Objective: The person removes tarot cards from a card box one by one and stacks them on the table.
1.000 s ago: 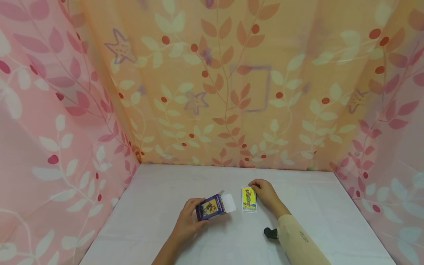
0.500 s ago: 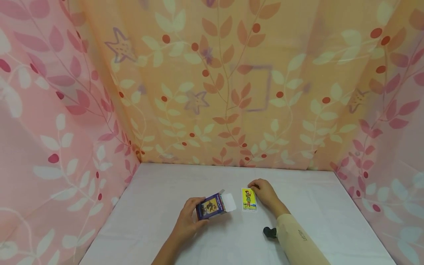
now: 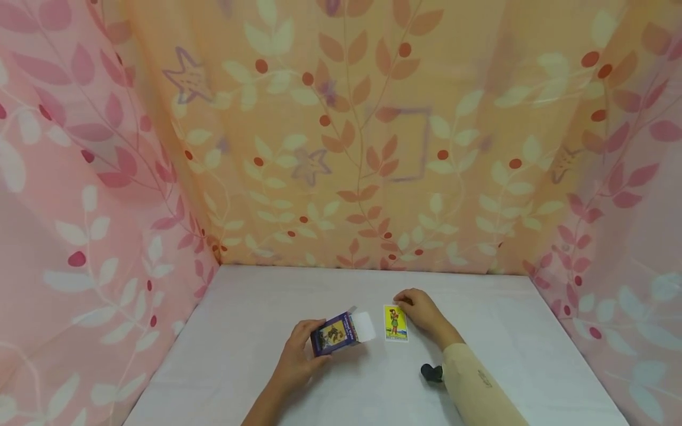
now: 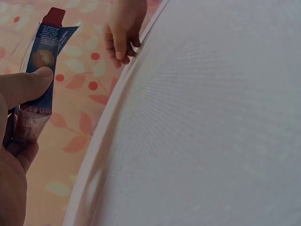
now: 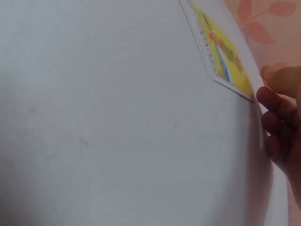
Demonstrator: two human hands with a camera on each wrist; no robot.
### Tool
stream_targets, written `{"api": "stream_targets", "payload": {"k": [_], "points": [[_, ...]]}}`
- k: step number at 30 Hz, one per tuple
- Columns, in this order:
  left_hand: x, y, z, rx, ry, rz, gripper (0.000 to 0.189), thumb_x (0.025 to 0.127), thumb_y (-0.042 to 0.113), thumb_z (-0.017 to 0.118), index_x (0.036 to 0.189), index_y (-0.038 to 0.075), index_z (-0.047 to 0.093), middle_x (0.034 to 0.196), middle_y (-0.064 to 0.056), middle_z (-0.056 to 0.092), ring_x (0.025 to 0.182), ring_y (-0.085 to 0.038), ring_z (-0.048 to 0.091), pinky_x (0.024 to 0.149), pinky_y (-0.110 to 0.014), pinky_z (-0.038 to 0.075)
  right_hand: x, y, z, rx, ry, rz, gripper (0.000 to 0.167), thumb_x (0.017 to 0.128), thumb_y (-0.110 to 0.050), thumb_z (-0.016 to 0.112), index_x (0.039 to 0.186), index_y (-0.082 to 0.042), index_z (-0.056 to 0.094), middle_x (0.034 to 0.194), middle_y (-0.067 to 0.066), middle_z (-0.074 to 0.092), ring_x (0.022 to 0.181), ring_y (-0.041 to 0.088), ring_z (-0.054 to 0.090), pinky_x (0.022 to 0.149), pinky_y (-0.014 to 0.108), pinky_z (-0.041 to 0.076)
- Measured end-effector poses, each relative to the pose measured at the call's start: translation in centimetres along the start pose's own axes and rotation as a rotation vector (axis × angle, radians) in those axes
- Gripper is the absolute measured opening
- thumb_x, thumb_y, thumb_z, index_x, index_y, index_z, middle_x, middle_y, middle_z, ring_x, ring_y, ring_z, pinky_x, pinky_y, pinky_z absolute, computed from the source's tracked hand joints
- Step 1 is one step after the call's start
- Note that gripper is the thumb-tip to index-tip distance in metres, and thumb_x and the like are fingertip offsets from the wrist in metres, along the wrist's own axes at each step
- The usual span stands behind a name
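The left hand (image 3: 298, 355) grips a small purple box (image 3: 333, 335), its fingers curled along the far edge and its thumb along the near one, so the box sits tilted between them with its printed picture facing up. At the end of the box away from the palm, a white flap (image 3: 364, 327) hangs open, pointing toward the right hand (image 3: 421, 310). The left wrist view shows the thumb pressed flat on a narrow side of the box, a red tab sticking out beyond the thumb. Just past the white flap, between the two hands, a yellow picture card (image 3: 396, 324) lies face up on the white tablecloth (image 3: 240, 331), apart from the box. The right hand bends over the card's far corner, on the side away from the left hand, with its fingers curled and their tips at the card's edge; whether they pinch the corner or only rest against it, I cannot tell. The card shows a standing figure, upright as seen by the person. Behind the right hand, a pale sleeve (image 3: 482, 384) covers the forearm, bearing lettering too small to read, and a black rounded object (image 3: 431, 373) shows right beside the sleeve, on the side nearer the left hand. Beyond both hands, an orange leaf-patterned curtain (image 3: 277, 198) hangs behind the table's far edge.
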State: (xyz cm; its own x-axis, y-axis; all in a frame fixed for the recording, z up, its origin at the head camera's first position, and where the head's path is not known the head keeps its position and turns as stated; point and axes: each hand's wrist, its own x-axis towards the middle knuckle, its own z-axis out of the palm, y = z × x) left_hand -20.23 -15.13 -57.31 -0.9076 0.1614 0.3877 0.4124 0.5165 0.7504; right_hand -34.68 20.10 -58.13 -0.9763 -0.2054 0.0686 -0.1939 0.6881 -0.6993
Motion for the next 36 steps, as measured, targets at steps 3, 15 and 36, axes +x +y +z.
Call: {"api": "stream_targets", "payload": {"k": [3, 15, 36], "points": [[-0.1, 0.0, 0.0, -0.001, -0.005, -0.018, 0.083, 0.068, 0.009, 0.095, 0.142, 0.016, 0.058, 0.136, 0.010, 0.054, 0.131, -0.017, 0.053, 0.114, -0.051, 0.045, -0.3, -0.3, -0.2, 0.021, 0.005, 0.012, 0.013, 0.100, -0.019, 0.067, 0.111, -0.016, 0.074, 0.108, -0.002, 0.069, 0.111, 0.021, 0.061, 0.107, 0.050, 0.050], [-0.3, 0.0, 0.0, 0.011, 0.003, -0.030, 0.083, 0.069, 0.009, 0.095, 0.142, 0.019, 0.058, 0.136, 0.010, 0.054, 0.132, -0.017, 0.052, 0.116, -0.050, 0.044, -2.9, -3.2, -0.6, 0.055, 0.114, 0.008, 0.015, 0.100, -0.018, 0.066, 0.113, -0.016, 0.074, 0.106, -0.001, 0.068, 0.096, 0.018, 0.058, 0.087, 0.037, 0.052], [-0.1, 0.3, 0.0, -0.003, 0.000, -0.027, 0.083, 0.069, 0.006, 0.094, 0.142, 0.022, 0.057, 0.138, 0.011, 0.053, 0.134, -0.016, 0.051, 0.117, -0.048, 0.042, -8.1, -7.3, -0.3, 0.168, 0.275, -0.188, 0.013, 0.097, -0.015, 0.071, 0.109, -0.020, 0.074, 0.101, -0.009, 0.070, 0.092, 0.009, 0.059, 0.078, 0.026, 0.053]]}}
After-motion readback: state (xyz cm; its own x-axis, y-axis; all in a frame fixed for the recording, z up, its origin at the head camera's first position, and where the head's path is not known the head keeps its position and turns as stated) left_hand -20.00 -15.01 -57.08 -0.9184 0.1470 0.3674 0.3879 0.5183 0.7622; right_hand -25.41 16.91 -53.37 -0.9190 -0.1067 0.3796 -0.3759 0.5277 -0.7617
